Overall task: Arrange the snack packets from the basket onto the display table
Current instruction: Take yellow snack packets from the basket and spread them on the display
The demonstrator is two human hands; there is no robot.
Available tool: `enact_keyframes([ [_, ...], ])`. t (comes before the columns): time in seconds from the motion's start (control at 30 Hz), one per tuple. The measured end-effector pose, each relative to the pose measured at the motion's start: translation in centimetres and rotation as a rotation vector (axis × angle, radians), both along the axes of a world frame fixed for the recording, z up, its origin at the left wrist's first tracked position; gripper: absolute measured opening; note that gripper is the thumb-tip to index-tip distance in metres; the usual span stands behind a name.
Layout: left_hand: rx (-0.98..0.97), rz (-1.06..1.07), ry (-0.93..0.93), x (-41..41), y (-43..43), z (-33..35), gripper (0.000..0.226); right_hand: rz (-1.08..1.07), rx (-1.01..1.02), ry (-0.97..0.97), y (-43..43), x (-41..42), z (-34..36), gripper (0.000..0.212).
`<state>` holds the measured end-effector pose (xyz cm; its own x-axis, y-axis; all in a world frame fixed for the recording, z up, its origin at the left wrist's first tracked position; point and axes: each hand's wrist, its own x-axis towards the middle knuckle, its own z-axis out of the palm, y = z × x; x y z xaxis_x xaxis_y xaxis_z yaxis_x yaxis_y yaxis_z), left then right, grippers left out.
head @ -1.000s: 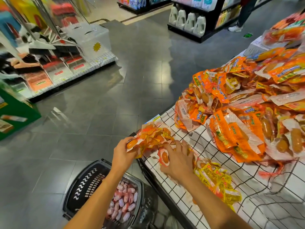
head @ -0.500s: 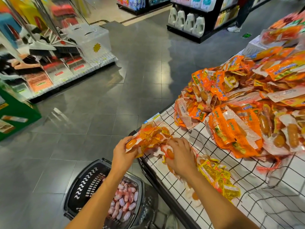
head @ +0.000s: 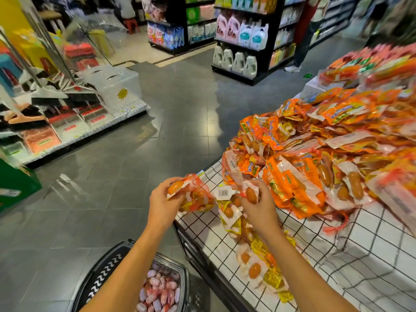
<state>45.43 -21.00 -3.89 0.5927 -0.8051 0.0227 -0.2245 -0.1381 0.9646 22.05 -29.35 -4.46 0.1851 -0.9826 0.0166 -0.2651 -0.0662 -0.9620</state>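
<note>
Over the gridded display table (head: 292, 239), both hands' fingers grip orange snack packets (head: 195, 194).

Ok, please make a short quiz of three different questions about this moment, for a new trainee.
1. True or false: both hands hold snack packets over the display table edge.
2. Where is the basket? A) on the table B) on the floor, under the arms C) on a shelf
3. Fill in: the big pile of packets is mostly ____ coloured.

Key:
1. True: the left hand grips an orange packet, the right hand pinches a sausage packet.
2. B
3. orange
</note>
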Motion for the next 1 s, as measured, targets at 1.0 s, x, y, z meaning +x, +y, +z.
enact_keyframes([
  [1.0,-0.167,-0.199,0.033,-3.2,4.4,7.7,0.032,-0.266,-0.190,-0.060,8.3,-6.5,9.8,0.043],
])
